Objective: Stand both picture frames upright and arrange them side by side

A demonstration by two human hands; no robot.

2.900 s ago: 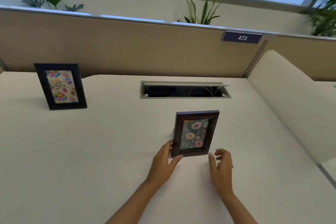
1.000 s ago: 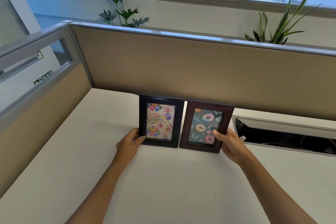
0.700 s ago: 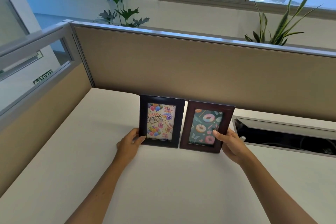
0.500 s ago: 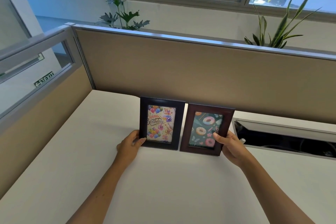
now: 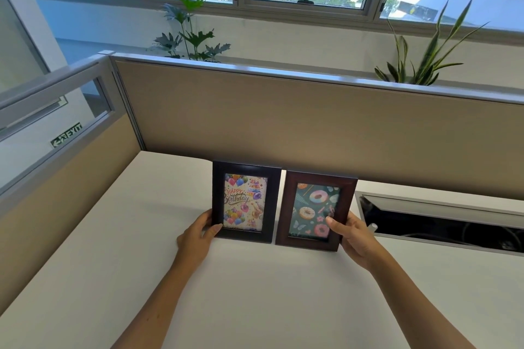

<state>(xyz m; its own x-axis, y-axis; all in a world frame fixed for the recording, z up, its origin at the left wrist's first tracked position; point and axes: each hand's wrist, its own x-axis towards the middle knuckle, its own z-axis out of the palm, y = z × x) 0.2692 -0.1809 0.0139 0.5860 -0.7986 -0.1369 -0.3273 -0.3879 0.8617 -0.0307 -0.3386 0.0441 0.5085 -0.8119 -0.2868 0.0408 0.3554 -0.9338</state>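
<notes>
Two picture frames stand upright side by side on the white desk (image 5: 255,306), a narrow gap between them. The black frame (image 5: 245,201) on the left shows a "Happy Birthday" balloon picture. The dark brown frame (image 5: 315,211) on the right shows doughnuts on a green ground. My left hand (image 5: 198,238) grips the black frame's lower left edge, thumb on the front. My right hand (image 5: 354,238) holds the brown frame's lower right edge, thumb across its front.
A beige partition (image 5: 312,127) runs right behind the frames, and another partition with a glass strip (image 5: 51,167) closes the left side. An open cable slot (image 5: 442,221) is cut into the desk right of the brown frame. Plants (image 5: 190,37) stand beyond the partition.
The brown frame has come from the desk's middle to stand beside the black frame. Over the last second both hands stay on the frames, which barely shift; the view tilted up slightly.
</notes>
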